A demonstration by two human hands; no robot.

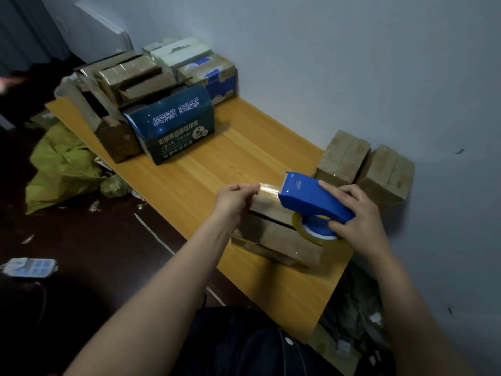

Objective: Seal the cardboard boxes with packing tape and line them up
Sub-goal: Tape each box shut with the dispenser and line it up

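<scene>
Now the left hand (234,196) pinches the free end of the tape (269,189), stretched from the dispenser (311,196) gripped by the right hand (357,215). Just beneath both hands, the box (276,240) lies on the desk (217,158), its open seam running roughly along the tape.

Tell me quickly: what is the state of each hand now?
Left hand: closed, pinching the free end of the tape.
Right hand: closed, gripping the blue tape dispenser.

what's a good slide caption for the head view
Left hand pinches tape drawn from the blue dispenser gripped by the right hand, above a box.
</scene>
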